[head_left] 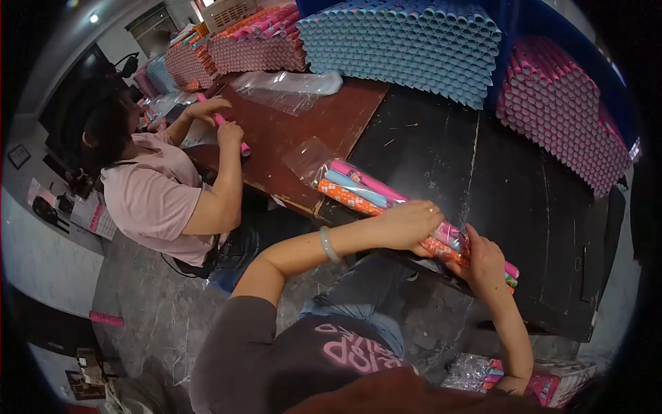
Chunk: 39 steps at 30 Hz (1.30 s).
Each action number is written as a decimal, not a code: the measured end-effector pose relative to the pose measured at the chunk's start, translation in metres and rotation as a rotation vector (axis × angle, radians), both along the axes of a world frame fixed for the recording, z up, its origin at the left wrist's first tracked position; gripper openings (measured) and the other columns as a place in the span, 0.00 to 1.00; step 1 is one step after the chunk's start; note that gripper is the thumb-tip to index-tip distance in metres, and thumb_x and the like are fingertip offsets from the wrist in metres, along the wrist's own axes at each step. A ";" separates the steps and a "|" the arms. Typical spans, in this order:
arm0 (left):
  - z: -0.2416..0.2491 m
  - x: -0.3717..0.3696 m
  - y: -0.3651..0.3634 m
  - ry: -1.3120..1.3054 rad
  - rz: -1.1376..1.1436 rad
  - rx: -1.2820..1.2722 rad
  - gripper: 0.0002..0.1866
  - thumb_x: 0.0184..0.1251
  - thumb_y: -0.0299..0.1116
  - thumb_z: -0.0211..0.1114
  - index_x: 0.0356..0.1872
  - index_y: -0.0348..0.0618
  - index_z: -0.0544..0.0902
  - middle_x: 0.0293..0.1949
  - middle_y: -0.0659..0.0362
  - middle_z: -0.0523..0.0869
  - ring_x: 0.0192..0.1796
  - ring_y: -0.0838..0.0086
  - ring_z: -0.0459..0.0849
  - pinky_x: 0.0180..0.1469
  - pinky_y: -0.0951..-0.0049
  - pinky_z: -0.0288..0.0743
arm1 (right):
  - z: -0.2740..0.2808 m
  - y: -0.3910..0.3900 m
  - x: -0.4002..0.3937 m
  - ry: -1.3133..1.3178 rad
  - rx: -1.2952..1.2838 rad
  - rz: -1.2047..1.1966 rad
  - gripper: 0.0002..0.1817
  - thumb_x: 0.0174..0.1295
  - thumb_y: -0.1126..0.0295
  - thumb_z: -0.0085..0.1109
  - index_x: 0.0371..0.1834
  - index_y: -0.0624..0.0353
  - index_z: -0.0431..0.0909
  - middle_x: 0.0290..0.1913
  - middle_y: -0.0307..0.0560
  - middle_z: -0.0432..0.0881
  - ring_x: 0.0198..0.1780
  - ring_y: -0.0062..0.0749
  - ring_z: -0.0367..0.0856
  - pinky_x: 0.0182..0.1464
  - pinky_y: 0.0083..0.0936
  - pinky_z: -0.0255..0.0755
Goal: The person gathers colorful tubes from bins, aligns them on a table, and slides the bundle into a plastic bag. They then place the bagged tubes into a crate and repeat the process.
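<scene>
A bundle of pink, blue and orange patterned paper rolls (pixel 356 190) lies at the table's front edge inside a clear plastic bag (pixel 308 160). The bag's loose end spreads out to the left. My left hand (pixel 414 224) is closed over the middle of the bundle, palm down. Around its right part curls my right hand (pixel 481 262), with the thumb on top and the fingers partly hidden. Pink and green roll ends (pixel 511 273) stick out to the right of that hand.
Stacks of blue rolls (pixel 403 52) and pink rolls (pixel 555 110) line the table's back. At the left, a co-worker holds a pink roll (pixel 245 149) over the brown table (pixel 276 131). Flat clear bags (pixel 289 90) lie there. Packed rolls (pixel 493 372) sit below right.
</scene>
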<state>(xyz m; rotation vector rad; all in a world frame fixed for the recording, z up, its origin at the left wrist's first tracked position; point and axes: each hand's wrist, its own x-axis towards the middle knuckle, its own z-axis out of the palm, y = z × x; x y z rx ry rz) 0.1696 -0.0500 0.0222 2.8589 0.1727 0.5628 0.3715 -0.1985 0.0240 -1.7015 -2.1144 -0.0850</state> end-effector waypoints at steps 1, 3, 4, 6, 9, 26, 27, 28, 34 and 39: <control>0.000 0.006 -0.002 -0.008 0.003 -0.001 0.36 0.43 0.49 0.78 0.49 0.34 0.74 0.44 0.49 0.80 0.51 0.54 0.79 0.54 0.58 0.73 | 0.001 0.002 -0.004 0.010 -0.008 -0.013 0.45 0.37 0.59 0.79 0.61 0.64 0.69 0.47 0.54 0.81 0.47 0.49 0.80 0.49 0.38 0.73; -0.001 0.012 -0.004 -0.020 -0.091 -0.044 0.44 0.39 0.52 0.79 0.55 0.32 0.71 0.49 0.46 0.79 0.55 0.52 0.77 0.57 0.58 0.71 | 0.003 0.000 -0.005 -0.017 0.058 0.014 0.46 0.36 0.60 0.80 0.62 0.64 0.69 0.45 0.54 0.80 0.46 0.48 0.80 0.49 0.38 0.73; 0.012 -0.004 -0.002 -0.010 -0.091 0.006 0.53 0.35 0.55 0.79 0.60 0.28 0.67 0.54 0.43 0.77 0.59 0.50 0.74 0.60 0.57 0.69 | 0.003 -0.001 -0.004 -0.035 0.129 0.045 0.47 0.36 0.61 0.80 0.63 0.64 0.68 0.43 0.54 0.80 0.44 0.47 0.79 0.49 0.38 0.74; 0.032 -0.041 0.020 -0.027 -0.016 0.182 0.56 0.34 0.54 0.80 0.63 0.26 0.66 0.57 0.41 0.75 0.61 0.49 0.72 0.62 0.57 0.67 | 0.006 -0.009 0.002 -0.024 0.090 0.015 0.47 0.36 0.61 0.80 0.63 0.64 0.69 0.44 0.53 0.80 0.44 0.48 0.79 0.49 0.38 0.74; 0.015 -0.086 0.059 0.070 0.140 0.143 0.46 0.34 0.54 0.80 0.52 0.29 0.75 0.48 0.45 0.80 0.55 0.51 0.77 0.58 0.59 0.70 | 0.009 -0.016 0.007 -0.004 0.051 -0.013 0.45 0.37 0.61 0.80 0.61 0.64 0.70 0.44 0.54 0.80 0.45 0.48 0.79 0.49 0.38 0.74; 0.002 -0.016 0.008 -0.025 0.001 0.055 0.31 0.44 0.46 0.76 0.44 0.33 0.76 0.43 0.48 0.82 0.50 0.55 0.81 0.53 0.60 0.74 | 0.005 0.020 -0.036 -0.144 0.180 0.103 0.28 0.49 0.60 0.72 0.54 0.54 0.77 0.54 0.54 0.81 0.51 0.45 0.82 0.50 0.38 0.76; 0.003 -0.017 0.008 -0.003 0.011 0.061 0.32 0.45 0.45 0.75 0.47 0.33 0.75 0.44 0.49 0.81 0.50 0.55 0.80 0.53 0.61 0.73 | 0.003 0.018 -0.036 -0.209 0.162 0.080 0.23 0.53 0.62 0.67 0.54 0.50 0.78 0.57 0.53 0.79 0.57 0.44 0.80 0.55 0.40 0.73; 0.003 -0.017 0.008 0.019 0.021 0.068 0.32 0.47 0.45 0.74 0.49 0.33 0.75 0.45 0.49 0.80 0.50 0.55 0.79 0.53 0.61 0.73 | 0.004 0.016 -0.031 -0.254 0.221 0.141 0.21 0.54 0.63 0.66 0.53 0.50 0.79 0.57 0.51 0.79 0.58 0.43 0.79 0.56 0.41 0.73; 0.010 -0.017 0.005 0.064 0.006 0.014 0.37 0.49 0.46 0.75 0.55 0.30 0.73 0.52 0.46 0.80 0.55 0.53 0.78 0.59 0.60 0.71 | 0.016 -0.008 0.005 -0.490 0.365 0.227 0.17 0.52 0.66 0.62 0.47 0.53 0.82 0.56 0.42 0.81 0.62 0.40 0.78 0.59 0.42 0.71; 0.011 -0.019 0.007 0.073 0.036 0.045 0.43 0.47 0.49 0.76 0.59 0.28 0.70 0.53 0.44 0.78 0.57 0.53 0.77 0.61 0.60 0.70 | 0.021 -0.082 0.095 -0.585 0.367 0.046 0.09 0.53 0.72 0.62 0.39 0.56 0.80 0.52 0.41 0.83 0.60 0.38 0.80 0.56 0.42 0.72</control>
